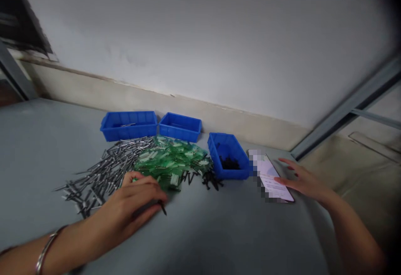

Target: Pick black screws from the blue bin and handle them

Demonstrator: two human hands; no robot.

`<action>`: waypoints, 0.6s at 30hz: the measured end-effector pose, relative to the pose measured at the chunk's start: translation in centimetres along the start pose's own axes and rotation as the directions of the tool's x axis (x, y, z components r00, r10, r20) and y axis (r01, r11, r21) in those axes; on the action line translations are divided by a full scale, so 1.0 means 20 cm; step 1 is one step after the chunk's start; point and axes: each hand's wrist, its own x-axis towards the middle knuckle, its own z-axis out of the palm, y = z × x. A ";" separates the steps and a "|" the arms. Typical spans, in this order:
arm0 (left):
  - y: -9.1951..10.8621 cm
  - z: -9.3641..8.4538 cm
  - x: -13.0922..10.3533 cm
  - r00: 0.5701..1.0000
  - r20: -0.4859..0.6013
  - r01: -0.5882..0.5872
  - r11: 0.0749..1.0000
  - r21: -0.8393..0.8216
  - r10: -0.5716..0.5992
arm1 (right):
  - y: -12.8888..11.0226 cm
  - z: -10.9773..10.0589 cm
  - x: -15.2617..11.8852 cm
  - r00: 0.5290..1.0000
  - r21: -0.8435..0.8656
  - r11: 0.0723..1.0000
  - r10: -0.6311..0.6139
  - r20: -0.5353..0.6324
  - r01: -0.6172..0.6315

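Note:
My left hand (134, 199) is closed on a dark screw (163, 209), whose pointed end sticks out below the fingers. A bit of green shows between its fingers, too small to name. Just beyond lies a heap of small green plastic packets (178, 158). Beside it, to the left, spreads a pile of silver nail-like metal pins (109, 168). My right hand (305, 181) has its fingers apart, with one digit touching the lit screen of a phone (274, 181) that lies flat on the table.
Loose black screws (211, 179) lie near a blue bin (232, 174) holding more dark pieces. Two other blue bins, one at the left (130, 133) with a few pins and one in the middle (180, 132), stand by the wall. A metal frame (338, 120) rises at the right.

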 end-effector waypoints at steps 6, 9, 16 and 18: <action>-0.03 0.03 -0.03 1.000 0.006 0.011 1.000 0.002 -0.011 | 0.00 -0.01 0.00 0.997 0.143 0.989 0.034 0.067 -0.044; -0.03 0.03 -0.03 1.000 0.009 0.026 1.000 -0.012 -0.026 | -0.01 -0.02 -0.01 0.996 0.157 0.986 0.036 0.086 -0.049; -0.03 0.03 -0.03 0.999 0.036 0.034 0.999 -0.015 -0.033 | -0.02 -0.03 -0.01 0.996 0.174 0.983 0.047 0.075 -0.059; -0.04 0.03 -0.02 0.999 0.043 0.028 0.999 -0.021 -0.027 | -0.01 -0.03 -0.01 0.996 0.178 0.982 0.055 0.072 -0.067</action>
